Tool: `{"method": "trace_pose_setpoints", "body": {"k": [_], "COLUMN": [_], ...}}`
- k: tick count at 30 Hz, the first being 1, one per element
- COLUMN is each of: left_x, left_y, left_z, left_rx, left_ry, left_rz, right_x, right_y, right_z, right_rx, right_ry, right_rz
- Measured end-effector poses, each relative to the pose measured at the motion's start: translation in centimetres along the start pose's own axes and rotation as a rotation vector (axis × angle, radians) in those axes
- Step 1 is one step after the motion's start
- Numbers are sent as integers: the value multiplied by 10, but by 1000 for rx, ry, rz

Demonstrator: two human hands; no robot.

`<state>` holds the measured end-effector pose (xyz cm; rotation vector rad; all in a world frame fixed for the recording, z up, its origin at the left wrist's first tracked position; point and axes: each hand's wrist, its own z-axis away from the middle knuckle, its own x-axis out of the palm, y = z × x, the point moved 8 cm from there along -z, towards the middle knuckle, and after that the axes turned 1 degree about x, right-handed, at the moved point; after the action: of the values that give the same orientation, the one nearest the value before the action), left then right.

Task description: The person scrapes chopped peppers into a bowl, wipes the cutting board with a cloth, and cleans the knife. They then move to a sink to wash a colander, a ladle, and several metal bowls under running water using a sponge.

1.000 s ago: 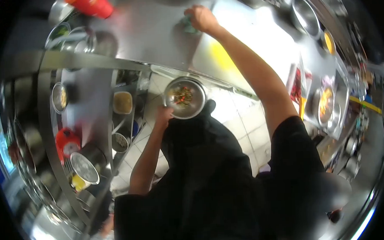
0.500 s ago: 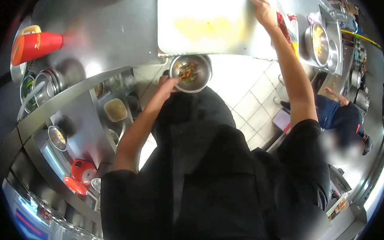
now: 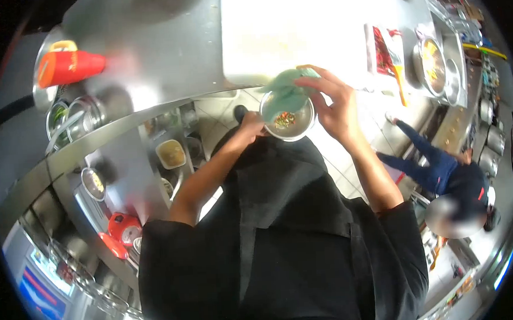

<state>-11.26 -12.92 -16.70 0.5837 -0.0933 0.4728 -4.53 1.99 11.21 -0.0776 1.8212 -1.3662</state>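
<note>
While the left hand (image 3: 253,126) grips the steel bowl (image 3: 294,123) just off the table's (image 3: 166,55) near edge, the right hand (image 3: 335,106) clutches a green cloth (image 3: 284,91) over its rim.

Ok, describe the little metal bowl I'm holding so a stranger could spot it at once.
Find the white cutting board on the steel counter. Off its near edge, the left hand holds a small steel bowl of red and green scraps. Only this bowl has a pale green cloth over its rim.
</note>
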Motion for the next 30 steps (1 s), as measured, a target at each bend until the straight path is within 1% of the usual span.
{"method": "trace_pose_setpoints", "body": {"k": [2,3,4,6,7,8,9,10,11,12,13,14,15,16,17,18,19,20,21,22,23,24,26,27,29,30], "left_x": [-22,-34,-51,-81,-91,-104,-117,-129,-153,-175,-180,-183,-199,-218,-236,-249,-248,-268,-296,-327,-319,-316,-336,-329,-297,-287], "left_y": [0,-9,-19,-46,-47,-48,-39,-28,-33,-37,-15,8,22,41,65,91,128,146,161,172,192,201,208,211,198,190], "left_z": [23,29,34,47,63,82,106,129,139,147,168,190,183,168,155,142,140,118,90,57,56,50,27,38,43,41], "left_rx": [82,27,35,-16,54,124,133,141,225,310,405,503,476,445,520,595,648,671,684,715,818,781,881,887,593,577], "left_ry": [81,31,66,172,193,210,272,333,361,386,465,546,481,416,422,421,442,445,439,383,433,447,341,360,528,525], "left_rz": [65,5,5,142,241,335,224,120,172,221,242,264,363,461,558,652,667,737,804,922,851,863,720,715,786,782], "right_x": [21,38,59,114,116,114,107,82,47,9,-35,-79,-119,-150,-181,-197,-196,-198,-201,-208,-204,-200,-198,-194,-201,-206], "right_y": [-38,-48,-54,-48,-46,-40,-33,-21,1,32,65,92,150,161,200,221,243,255,272,284,257,255,250,248,248,246], "right_z": [-28,-42,-57,-94,-97,-101,-104,-101,-91,-82,-66,-45,-31,-7,19,33,49,54,61,70,67,67,58,50,47,47], "right_rx": [-159,-257,-351,-416,-432,-419,-404,-352,-293,-292,-228,-215,-160,-27,-17,59,36,47,89,134,139,62,99,90,168,182], "right_ry": [-80,-64,-46,-201,-202,-173,-141,-68,1,66,178,329,339,326,369,339,91,101,91,82,121,166,209,203,182,175], "right_rz": [-157,-175,-194,-243,-257,-175,-92,-55,-19,58,155,491,561,765,880,1002,1376,1383,1201,1021,901,977,913,897,818,822]}}
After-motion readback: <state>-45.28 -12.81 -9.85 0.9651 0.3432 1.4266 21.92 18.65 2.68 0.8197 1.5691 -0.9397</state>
